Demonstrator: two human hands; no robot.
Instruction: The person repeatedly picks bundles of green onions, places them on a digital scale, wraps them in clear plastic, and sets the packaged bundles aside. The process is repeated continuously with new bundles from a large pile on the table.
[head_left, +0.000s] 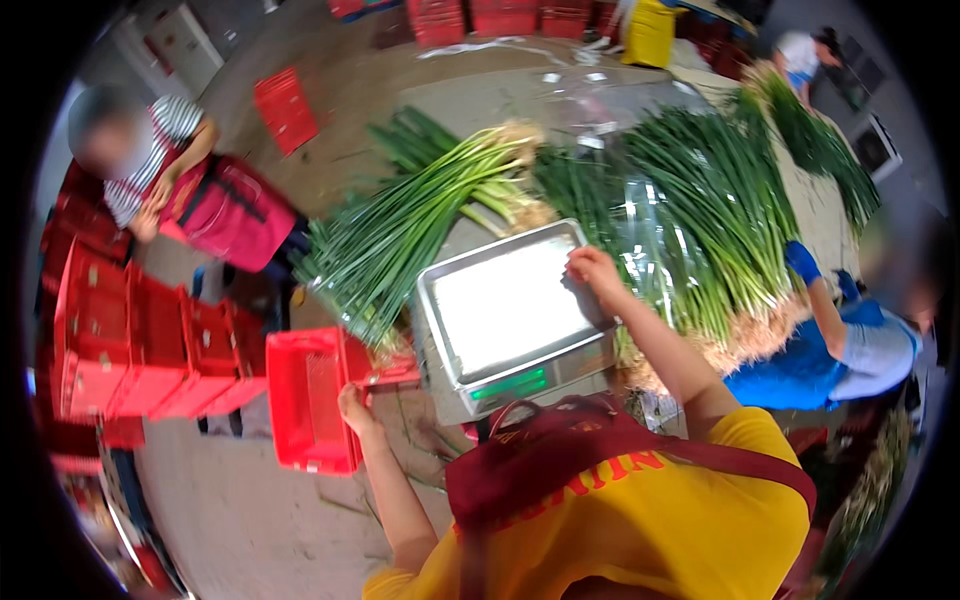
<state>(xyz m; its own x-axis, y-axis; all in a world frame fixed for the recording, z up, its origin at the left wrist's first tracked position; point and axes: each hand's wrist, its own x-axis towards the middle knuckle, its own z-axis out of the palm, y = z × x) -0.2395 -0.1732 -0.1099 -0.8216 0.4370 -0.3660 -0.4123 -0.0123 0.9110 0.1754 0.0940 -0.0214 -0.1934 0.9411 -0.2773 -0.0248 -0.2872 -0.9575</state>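
Observation:
My left hand (357, 411) grips the right rim of a red plastic crate (309, 401), whose visible inside holds nothing. Before me stands a digital weighing scale with a shallow metal tray (517, 300), its bare surface bright with glare. A green lit display (510, 384) shows on the scale's near side. Over the tray's right rim is my right hand (594, 274), its fingers curled; whether anything is pinched there cannot be made out. Just beyond the tray lies a heap of green onions (427, 202), roots towards the right.
More green onions (705, 225) lie to the right, partly under clear plastic film, beside a co-worker's blue-gloved hand (802, 261). Stacked red crates (161, 337) stand at left, near a person in a dark red apron (232, 214). Another red crate (286, 110) rests on the floor.

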